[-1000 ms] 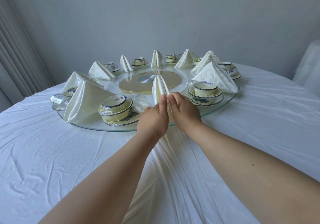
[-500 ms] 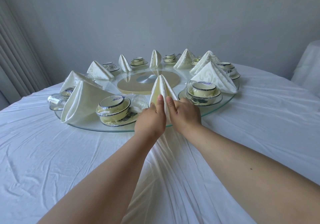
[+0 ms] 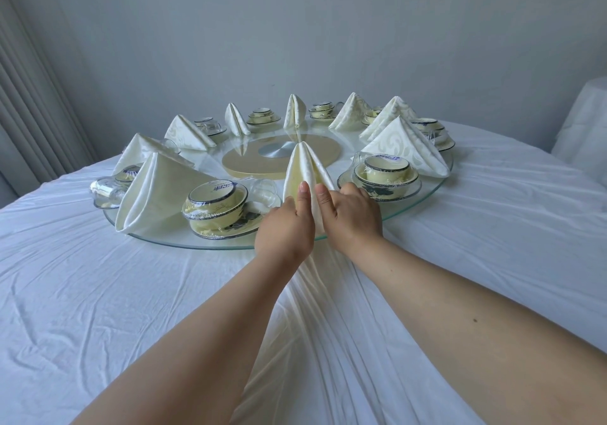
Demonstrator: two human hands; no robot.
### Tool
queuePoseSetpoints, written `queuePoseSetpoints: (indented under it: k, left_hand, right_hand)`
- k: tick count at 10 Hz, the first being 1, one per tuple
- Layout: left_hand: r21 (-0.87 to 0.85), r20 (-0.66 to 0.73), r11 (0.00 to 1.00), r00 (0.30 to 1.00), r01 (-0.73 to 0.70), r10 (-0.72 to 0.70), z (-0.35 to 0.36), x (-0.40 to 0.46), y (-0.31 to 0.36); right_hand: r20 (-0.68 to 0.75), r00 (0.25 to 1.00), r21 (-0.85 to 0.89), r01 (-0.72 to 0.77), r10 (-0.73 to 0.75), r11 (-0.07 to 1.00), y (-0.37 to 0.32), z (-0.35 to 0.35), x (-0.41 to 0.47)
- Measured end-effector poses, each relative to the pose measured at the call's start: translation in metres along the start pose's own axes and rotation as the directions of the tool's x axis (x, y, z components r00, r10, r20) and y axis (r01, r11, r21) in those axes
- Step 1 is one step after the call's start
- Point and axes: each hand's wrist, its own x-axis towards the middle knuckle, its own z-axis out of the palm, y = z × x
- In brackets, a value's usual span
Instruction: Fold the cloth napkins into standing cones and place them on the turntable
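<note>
Left hand (image 3: pixel 285 227) and right hand (image 3: pixel 353 217) are bracketing the cone napkin (image 3: pixel 303 170) at its base, fingers straight and pressing its sides, not pinching. Napkin is standing upright on the near rim of the glass turntable (image 3: pixel 423 201), between two wrapped bowl sets (image 3: pixel 215 206). Best: keep pressure even, square the base flat, then ease both hands off slowly so it isn't tipping.

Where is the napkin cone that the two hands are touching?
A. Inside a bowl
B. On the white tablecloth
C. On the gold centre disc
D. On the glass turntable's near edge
D: the napkin cone stands on the glass turntable near its front rim, between both hands.
</note>
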Motion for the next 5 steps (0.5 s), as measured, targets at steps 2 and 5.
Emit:
queuePoseSetpoints:
  k: [2, 5]
  left_hand:
    - [-0.040, -0.075, 0.994, 0.993, -0.099, 0.096, -0.004, -0.012, -0.003]
    - [0.179, -0.066, 0.976, 0.988, -0.123, 0.137, -0.022, -0.034, -0.025]
  right_hand:
    - [-0.047, 0.999, 0.056, 0.015, -0.013, 0.998, -0.002, -0.007, -0.002]
    - [-0.174, 0.984, 0.247, 0.085, -0.042, 0.965, -0.008, -0.056, -0.010]
